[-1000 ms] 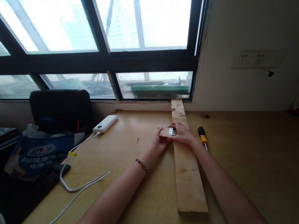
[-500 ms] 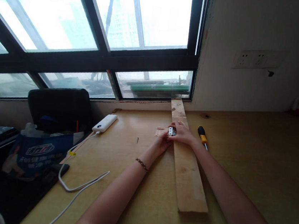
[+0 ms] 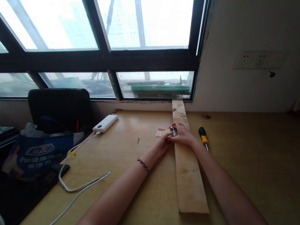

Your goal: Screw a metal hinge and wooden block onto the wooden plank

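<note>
From where I stand, the smooth, yellowish tabletop (image 3: pixel 253 182) carries a long, flat wooden board (image 3: pixel 192 182), its far end blotched and rough. Over the board's left edge, the left hand (image 3: pixel 163 142) and right hand (image 3: pixel 182 133) meet, both curled in close. A white, round-cornered power bank (image 3: pixel 105 123) sits well apart to the left. Just right of the board lies a black-and-yellow screwdriver (image 3: pixel 203 134), seemingly set within easy reach. The left hand grips a small block (image 3: pixel 161 132), its exposed end splintery; the right hand pinches a shiny metal plate (image 3: pixel 173 130) beside it, apparently steadying one against the other. Whether they're joined, I can't tell. A thin screw (image 3: pixel 138 140) lies loose leftward.
</note>
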A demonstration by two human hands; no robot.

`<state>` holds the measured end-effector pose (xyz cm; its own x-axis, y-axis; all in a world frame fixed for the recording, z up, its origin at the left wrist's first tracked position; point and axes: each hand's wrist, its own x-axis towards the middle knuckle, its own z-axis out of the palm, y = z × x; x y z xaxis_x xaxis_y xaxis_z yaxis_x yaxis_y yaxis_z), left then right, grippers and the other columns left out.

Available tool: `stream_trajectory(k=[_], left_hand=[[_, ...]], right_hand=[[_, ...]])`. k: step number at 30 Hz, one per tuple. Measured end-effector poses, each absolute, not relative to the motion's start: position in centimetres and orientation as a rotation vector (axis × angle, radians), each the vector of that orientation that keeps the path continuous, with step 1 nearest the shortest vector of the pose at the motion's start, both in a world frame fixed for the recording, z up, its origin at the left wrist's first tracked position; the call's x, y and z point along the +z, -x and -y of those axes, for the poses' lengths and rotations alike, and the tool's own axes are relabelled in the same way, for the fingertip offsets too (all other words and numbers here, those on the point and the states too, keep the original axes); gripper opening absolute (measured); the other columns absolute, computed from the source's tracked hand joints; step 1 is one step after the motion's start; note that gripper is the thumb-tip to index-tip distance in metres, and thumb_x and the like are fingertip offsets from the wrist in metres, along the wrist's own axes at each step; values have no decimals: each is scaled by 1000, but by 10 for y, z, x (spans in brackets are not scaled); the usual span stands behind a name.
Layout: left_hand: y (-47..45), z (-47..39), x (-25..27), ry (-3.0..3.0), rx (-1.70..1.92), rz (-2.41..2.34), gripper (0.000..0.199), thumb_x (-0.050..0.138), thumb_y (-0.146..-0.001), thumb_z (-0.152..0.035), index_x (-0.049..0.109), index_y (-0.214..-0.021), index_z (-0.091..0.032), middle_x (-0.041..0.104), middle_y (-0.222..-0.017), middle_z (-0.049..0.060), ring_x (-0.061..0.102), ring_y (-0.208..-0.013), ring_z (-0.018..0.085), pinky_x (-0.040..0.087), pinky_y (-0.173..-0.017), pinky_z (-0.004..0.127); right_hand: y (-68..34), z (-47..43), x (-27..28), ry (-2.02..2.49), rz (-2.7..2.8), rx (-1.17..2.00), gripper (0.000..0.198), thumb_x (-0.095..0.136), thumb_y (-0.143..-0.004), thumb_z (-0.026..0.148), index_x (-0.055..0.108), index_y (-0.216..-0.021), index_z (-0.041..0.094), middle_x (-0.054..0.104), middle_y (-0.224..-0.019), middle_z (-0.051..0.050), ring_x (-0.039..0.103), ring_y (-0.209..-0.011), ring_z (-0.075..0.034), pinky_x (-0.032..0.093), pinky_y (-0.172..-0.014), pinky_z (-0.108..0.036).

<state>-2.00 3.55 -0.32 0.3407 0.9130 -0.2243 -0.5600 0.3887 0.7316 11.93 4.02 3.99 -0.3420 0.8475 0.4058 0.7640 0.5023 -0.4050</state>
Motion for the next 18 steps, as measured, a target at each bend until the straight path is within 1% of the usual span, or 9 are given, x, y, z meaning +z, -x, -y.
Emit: stream_trajectory(k=[4, 8, 11, 14, 18], left_hand=[[19, -35, -1, -589, 1032, -711, 21, 64, -68, -20, 61, -88, -14, 64, -73, 2, 57, -58, 8, 47, -59, 20], [13, -36, 4, -578, 1080, -794, 28, 67, -65, -26, 60, -90, -16, 64, -74, 2, 57, -55, 9, 45, -54, 20], [6, -37, 3, -534, 1155, -862, 32, 67, -63, -29, 60, -91, -16, 64, -75, 3, 56, -54, 10, 44, -50, 21], [1, -39, -1, -509, 1223, -879, 32, 67, -62, -29, 60, -89, -15, 64, -77, 4, 58, -56, 11, 44, -51, 22], [-1, -41, -6, -477, 1294, -897, 31, 67, -59, -24, 60, -87, -12, 65, -79, 5, 59, -59, 12, 45, -54, 23]], right_hand=[[-119, -40, 40, 1307, 2181, 187, 57, 70, -57, 46, 51, -104, 19, 58, -104, -8, 47, -103, -25, 37, -90, -36], [-120, -42, 37, 1332, 2178, 180, 61, 71, -56, 47, 50, -105, 18, 57, -106, -10, 47, -104, -26, 37, -90, -37], [-120, -43, 35, 1332, 2174, 166, 59, 70, -56, 45, 50, -105, 18, 56, -106, -10, 47, -104, -25, 37, -90, -36], [-120, -43, 35, 1318, 2174, 155, 58, 70, -57, 43, 50, -105, 18, 57, -105, -9, 48, -103, -25, 37, -91, -37], [-120, -44, 34, 1303, 2177, 161, 61, 72, -54, 42, 50, -106, 18, 57, -105, -9, 48, -102, -25, 36, -92, -38]])
